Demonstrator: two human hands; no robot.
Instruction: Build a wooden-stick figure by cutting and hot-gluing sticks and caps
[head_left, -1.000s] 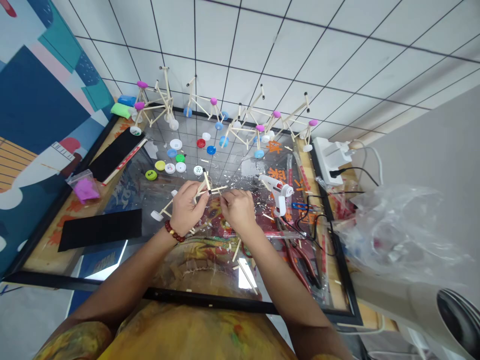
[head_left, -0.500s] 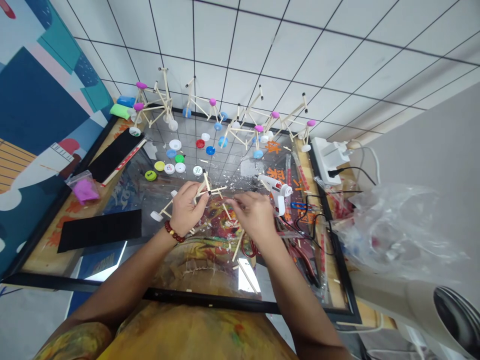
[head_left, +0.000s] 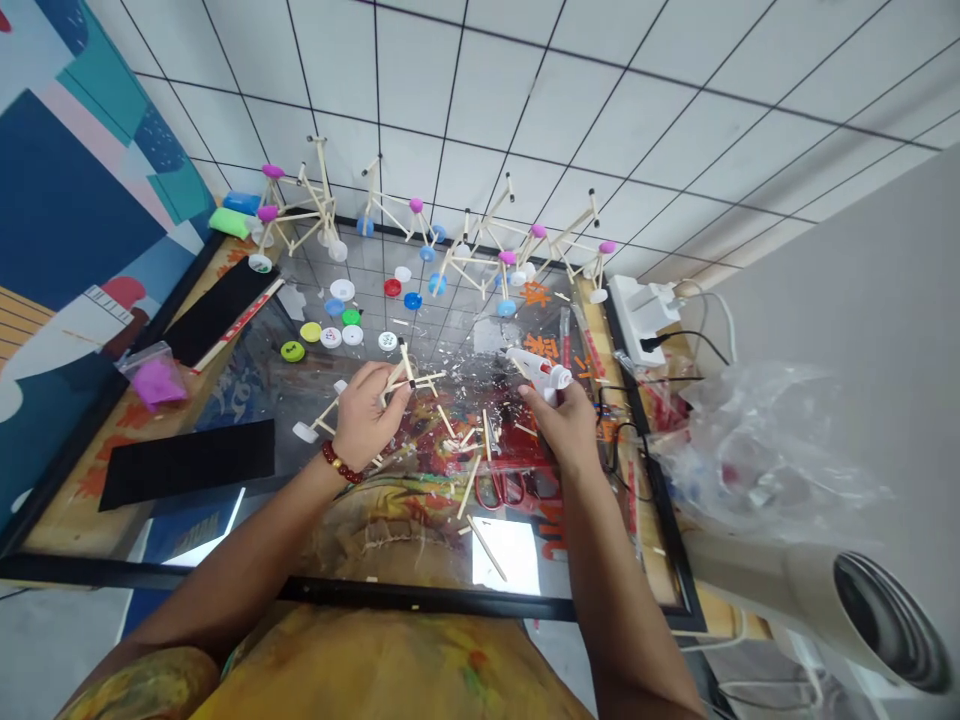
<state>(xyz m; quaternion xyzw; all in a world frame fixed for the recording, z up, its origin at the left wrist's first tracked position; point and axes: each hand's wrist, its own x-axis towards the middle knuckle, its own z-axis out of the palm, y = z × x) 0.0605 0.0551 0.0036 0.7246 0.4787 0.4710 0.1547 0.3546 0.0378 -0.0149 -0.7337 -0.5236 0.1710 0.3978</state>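
Observation:
A small stick frame (head_left: 406,362) with white bottle-cap wheels at its lower left is pinched in my left hand (head_left: 367,415). My right hand (head_left: 562,425) is wrapped round the handle of a white glue gun (head_left: 534,369), whose nozzle points to the upper left. Between the hands lie loose wooden sticks (head_left: 469,487), white scraps and red-handled scissors (head_left: 501,490). Bottle caps in several colours, among them a red one (head_left: 392,288), are spread beyond my left hand.
Along the wall stand several stick bicycles with magenta seats (head_left: 538,231). Black strips (head_left: 187,463) and a bag of purple material (head_left: 155,380) lie at the left. A power strip (head_left: 634,315), cables and clear plastic bags (head_left: 757,450) are at the right.
My right hand has moved right, away from the stick frame, and taken hold of the glue gun. The scissors are now in fuller view. My left hand keeps its grip.

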